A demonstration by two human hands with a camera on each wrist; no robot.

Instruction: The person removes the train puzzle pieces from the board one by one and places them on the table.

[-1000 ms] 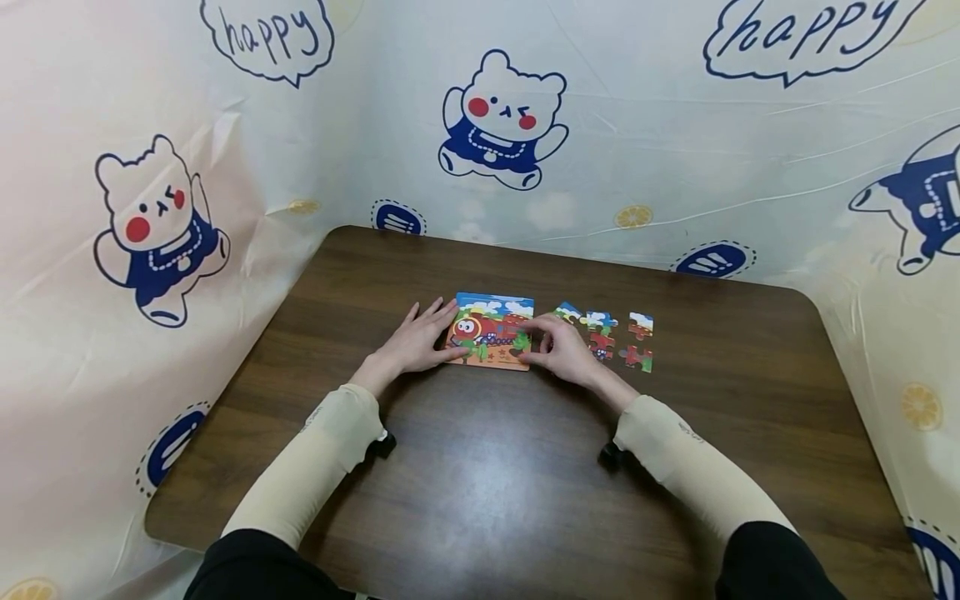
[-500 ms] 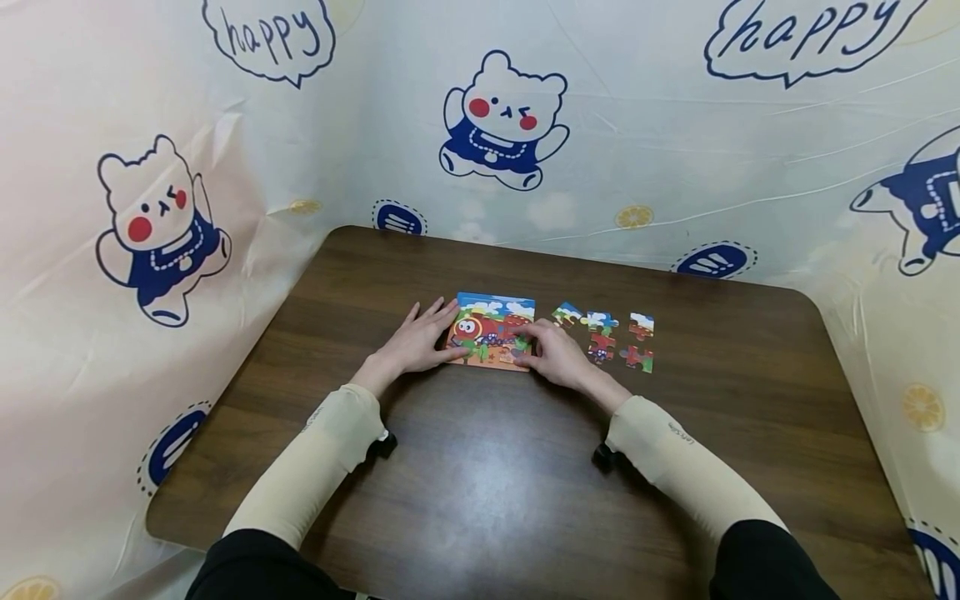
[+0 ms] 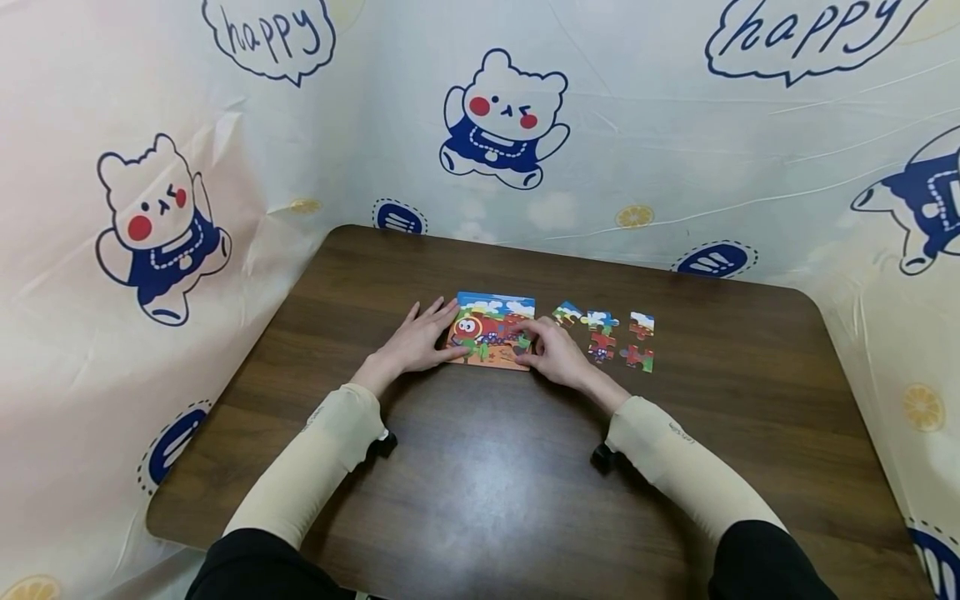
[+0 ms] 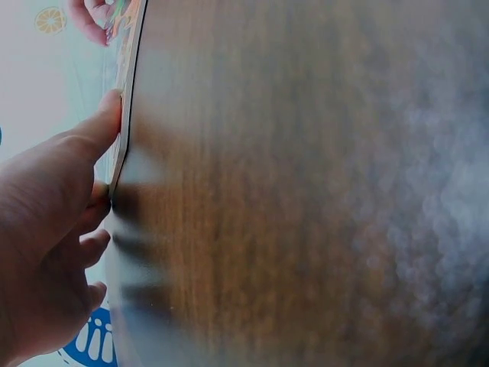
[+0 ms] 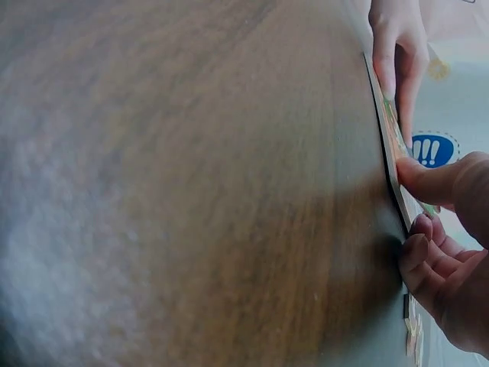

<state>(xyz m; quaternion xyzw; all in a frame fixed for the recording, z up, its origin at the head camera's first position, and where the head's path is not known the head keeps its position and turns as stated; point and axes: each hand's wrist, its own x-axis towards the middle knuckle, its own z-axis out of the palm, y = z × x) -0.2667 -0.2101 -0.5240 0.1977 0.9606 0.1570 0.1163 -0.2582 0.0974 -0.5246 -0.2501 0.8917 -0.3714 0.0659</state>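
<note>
A small jigsaw puzzle board (image 3: 489, 358) with a red cartoon train picture lies on the brown table. My left hand (image 3: 411, 343) rests flat at its left side, fingers spread and thumb on the near edge. At the board's right side, my right hand (image 3: 557, 353) pinches a green puzzle piece (image 3: 522, 342) between thumb and fingers, low over the picture. The left wrist view also shows the colourful piece (image 4: 112, 19) at those fingertips. In the right wrist view, the thumb (image 5: 416, 180) lies over the board's near edge; the piece is mostly hidden there.
Several loose puzzle pieces lie right of the board, among them a blue-and-white one (image 3: 600, 320), a red one (image 3: 602, 347) and a red-green one (image 3: 637, 358). The wooden table (image 3: 480, 467) meets a printed curtain (image 3: 360, 125) at the back and sides.
My right hand has shifted slightly left over the board, and the green piece it pinches has turned and moved a little. The left hand and the loose pieces have stayed put.
</note>
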